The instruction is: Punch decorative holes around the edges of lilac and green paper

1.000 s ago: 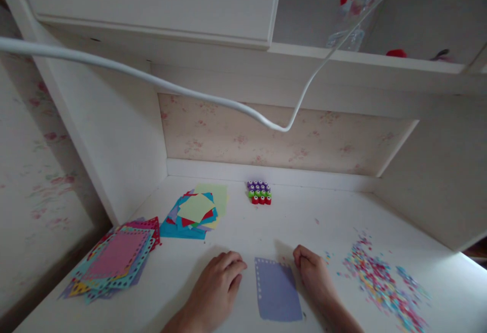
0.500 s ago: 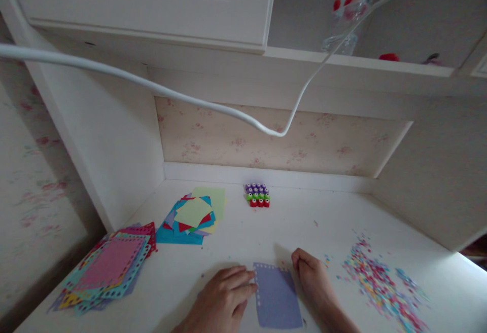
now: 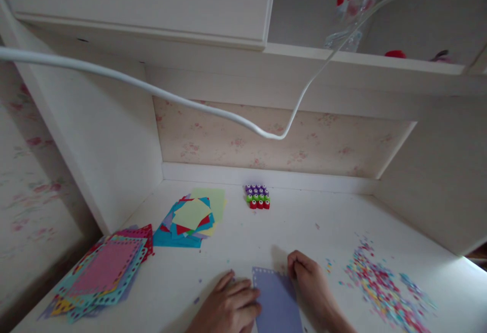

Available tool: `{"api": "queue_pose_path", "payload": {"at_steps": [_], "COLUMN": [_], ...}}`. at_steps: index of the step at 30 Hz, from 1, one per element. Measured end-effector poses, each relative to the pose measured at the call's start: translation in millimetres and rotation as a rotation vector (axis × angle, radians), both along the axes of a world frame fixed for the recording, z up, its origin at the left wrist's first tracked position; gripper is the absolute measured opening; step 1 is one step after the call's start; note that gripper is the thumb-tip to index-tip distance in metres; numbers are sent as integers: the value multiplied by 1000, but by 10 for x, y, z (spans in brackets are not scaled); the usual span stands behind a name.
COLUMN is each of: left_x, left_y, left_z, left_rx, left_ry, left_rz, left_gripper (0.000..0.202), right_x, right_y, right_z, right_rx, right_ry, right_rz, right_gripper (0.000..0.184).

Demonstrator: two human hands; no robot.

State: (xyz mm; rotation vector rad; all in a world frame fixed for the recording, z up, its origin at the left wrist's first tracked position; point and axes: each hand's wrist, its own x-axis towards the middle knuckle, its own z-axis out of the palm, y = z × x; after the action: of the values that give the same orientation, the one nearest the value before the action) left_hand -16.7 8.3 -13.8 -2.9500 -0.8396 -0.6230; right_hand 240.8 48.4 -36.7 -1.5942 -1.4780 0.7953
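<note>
A sheet of purple paper (image 3: 276,300) lies on the white desk before me, with small punched holes along its top edge. My left hand (image 3: 232,305) rests at its left side, fingers extended and the tips on the paper's edge, covering part of that edge. At the upper right corner of the sheet, my right hand (image 3: 310,282) is closed with its fingers curled in. Whatever it holds, if anything, is hidden.
Hole-edged coloured sheets (image 3: 108,267) are piled at the left, with plain coloured papers (image 3: 194,214) behind them. Small purple, green and red punches (image 3: 257,196) stand in rows at the back. Paper confetti (image 3: 380,285) covers the right side. A white cable (image 3: 213,110) hangs across the view.
The left hand has shifted slightly right and down, with its fingers further over the paper's edge. The right hand has moved a little left, closer over the sheet's upper right corner.
</note>
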Motion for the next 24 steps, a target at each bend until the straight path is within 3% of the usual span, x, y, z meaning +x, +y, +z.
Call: {"api": "queue_pose_path", "payload": {"at_steps": [6, 11, 14, 19, 24], "left_x": [-43, -71, -66, -132, -204], "left_y": [33, 20, -31, -65, -43], "left_z": [-97, -212, -148, 49, 16], "left_rx": [66, 64, -40, -221, -255], "left_ry": [-59, -94, -128, -185, -174], "left_rz": [94, 225, 318, 472, 461], "left_gripper": [8, 22, 31, 28, 39], "right_x": [-52, -93, -114, -88, 34], "right_y": [431, 1097, 1384, 1549, 1443], "right_z": [100, 116, 104, 107, 160], "right_rx": [89, 312, 338, 340, 302], "right_ry": [-132, -475, -546, -578, -606], "right_rz": [68, 131, 189, 199, 205], "right_gripper": [31, 48, 48, 39, 26]}}
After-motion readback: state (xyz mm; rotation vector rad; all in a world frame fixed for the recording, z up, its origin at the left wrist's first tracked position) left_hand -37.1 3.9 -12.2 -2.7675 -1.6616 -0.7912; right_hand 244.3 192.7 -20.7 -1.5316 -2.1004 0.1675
